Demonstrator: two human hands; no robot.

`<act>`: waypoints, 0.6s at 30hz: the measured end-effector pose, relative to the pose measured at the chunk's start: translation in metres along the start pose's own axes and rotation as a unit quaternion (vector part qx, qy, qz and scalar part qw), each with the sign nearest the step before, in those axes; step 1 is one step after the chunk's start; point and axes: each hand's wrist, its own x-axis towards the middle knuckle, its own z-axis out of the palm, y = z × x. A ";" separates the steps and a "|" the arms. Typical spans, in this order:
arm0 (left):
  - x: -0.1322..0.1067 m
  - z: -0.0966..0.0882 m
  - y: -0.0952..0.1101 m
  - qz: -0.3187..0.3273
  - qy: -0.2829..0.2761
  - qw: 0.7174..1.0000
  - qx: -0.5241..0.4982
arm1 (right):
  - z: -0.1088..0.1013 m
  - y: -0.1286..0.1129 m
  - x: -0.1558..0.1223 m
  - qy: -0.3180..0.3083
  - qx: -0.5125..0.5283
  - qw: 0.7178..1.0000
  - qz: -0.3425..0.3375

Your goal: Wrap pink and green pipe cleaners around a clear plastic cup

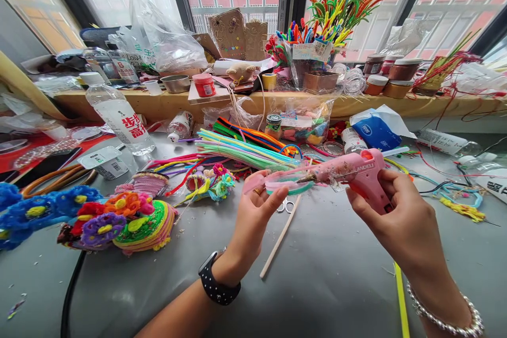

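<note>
1. Nearest the camera, the left hand (253, 211) rises from a wrist wearing a black watch (217, 284). Its fingers are narrowed in a pinch on a pink and green ring (289, 186), held just left of the hot glue gun (356, 171).
2. The right hand (396, 211) is wrapped around the grip of the pink hot glue gun. The nozzle points left and touches, or nearly touches, the ring's edge.
3. For a clean glue spot, it seems best to steady both wrists low over the grey table (336, 285). Squeeze the trigger gently for a small bead, and keep the pinching fingertips (273, 206) well back from the hot tip.
4. Below and left of the glue gun, a thin wooden stick (279, 240) lies on the table. Small scissors (285, 205) lie beside it, under the ring.
5. Beyond the glue gun to the left lies a bundle of coloured pipe cleaners (245, 150). Stray strands there could catch glue threads.
6. Farthest from the glue gun, a cluttered windowsill (396, 105) holds jars, bags and more pipe cleaners.
</note>
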 end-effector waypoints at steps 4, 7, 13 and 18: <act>0.000 -0.001 0.000 0.000 -0.001 1.000 0.003 | 0.000 -0.003 0.000 0.005 0.004 1.000 0.007; 0.001 0.000 0.000 0.000 0.009 1.000 0.001 | 0.000 -0.002 -0.001 0.011 -0.002 1.000 0.007; 0.003 0.000 -0.001 0.006 -0.010 1.000 -0.004 | 0.001 0.004 -0.004 0.047 -0.033 0.998 -0.034; 0.002 0.000 0.000 0.005 -0.002 1.000 0.002 | 0.000 0.004 -0.003 0.073 -0.029 0.996 -0.037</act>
